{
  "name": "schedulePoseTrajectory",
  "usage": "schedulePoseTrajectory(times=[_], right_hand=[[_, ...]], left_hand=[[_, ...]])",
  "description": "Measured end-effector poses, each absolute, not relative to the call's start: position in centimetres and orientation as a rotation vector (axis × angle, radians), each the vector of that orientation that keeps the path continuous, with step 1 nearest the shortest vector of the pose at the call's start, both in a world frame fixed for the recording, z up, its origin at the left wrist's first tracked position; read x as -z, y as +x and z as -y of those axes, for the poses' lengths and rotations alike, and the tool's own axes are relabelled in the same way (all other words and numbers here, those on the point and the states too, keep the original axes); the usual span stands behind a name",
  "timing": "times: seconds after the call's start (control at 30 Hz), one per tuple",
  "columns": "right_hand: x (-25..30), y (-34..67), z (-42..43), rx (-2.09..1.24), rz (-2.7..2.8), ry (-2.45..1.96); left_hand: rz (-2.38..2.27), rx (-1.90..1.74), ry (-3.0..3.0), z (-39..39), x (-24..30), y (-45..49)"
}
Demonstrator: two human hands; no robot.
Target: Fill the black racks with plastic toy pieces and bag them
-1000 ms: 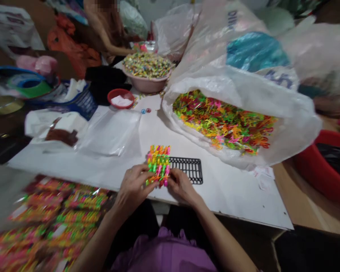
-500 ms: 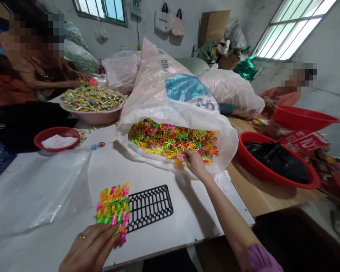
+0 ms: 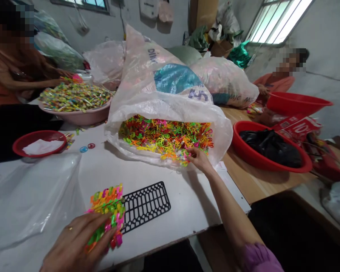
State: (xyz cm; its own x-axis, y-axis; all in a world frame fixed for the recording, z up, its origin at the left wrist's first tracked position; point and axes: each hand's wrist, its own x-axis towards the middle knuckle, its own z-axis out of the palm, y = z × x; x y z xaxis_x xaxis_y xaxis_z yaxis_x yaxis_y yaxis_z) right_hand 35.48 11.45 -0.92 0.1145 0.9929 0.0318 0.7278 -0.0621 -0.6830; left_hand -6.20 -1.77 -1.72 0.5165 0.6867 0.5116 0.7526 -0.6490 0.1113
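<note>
The neon clips (image 3: 106,211) are pink, green, orange and yellow, set on a black lattice rack (image 3: 146,206) on the white tabletop (image 3: 170,181). The loose pieces (image 3: 164,136) show the same colours inside a milky see-through sack (image 3: 164,87) with a blue patch and dark blue lettering. At right, a red basin (image 3: 243,151) holds a black bag (image 3: 272,147). The far-left basin (image 3: 79,115) is pink.

Translucent glossy woven-plastic sack (image 3: 170,94); neon glossy plastic clips (image 3: 166,136); matt black plastic grid tray (image 3: 147,204); smooth white tabletop (image 3: 158,177); shiny red plastic basin (image 3: 240,132).

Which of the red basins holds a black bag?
The near right basin, beside the sack; the far one shows no bag, the small left one holds something white.
</note>
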Motion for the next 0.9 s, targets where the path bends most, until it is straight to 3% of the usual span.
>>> schedulePoseTrajectory(times=[0.1,0.2,0.4,0.67,0.9], right_hand=[[0.7,36.3,-9.8,-0.823,1.909,-1.699],[0.9,35.2,-9.4,-0.922,2.227,-1.636],[0.0,31.4,-7.9,-0.315,2.221,-1.807],[4.0,30.2,4.1,-0.16,2.293,-1.923],[2.6,29.9,4.3,-0.117,2.114,-2.261]], left_hand=[[1.068,0.596,-2.719,1.7,1.7,-5.0],[1.179,0.523,-2.735,2.5,2.5,-4.3],[1.295,0.648,-2.697,3.1,2.8,-4.1],[1.195,0.655,-2.705,3.7,0.7,-3.0],[1.267,0.675,-2.675,3.8,1.1,-2.8]])
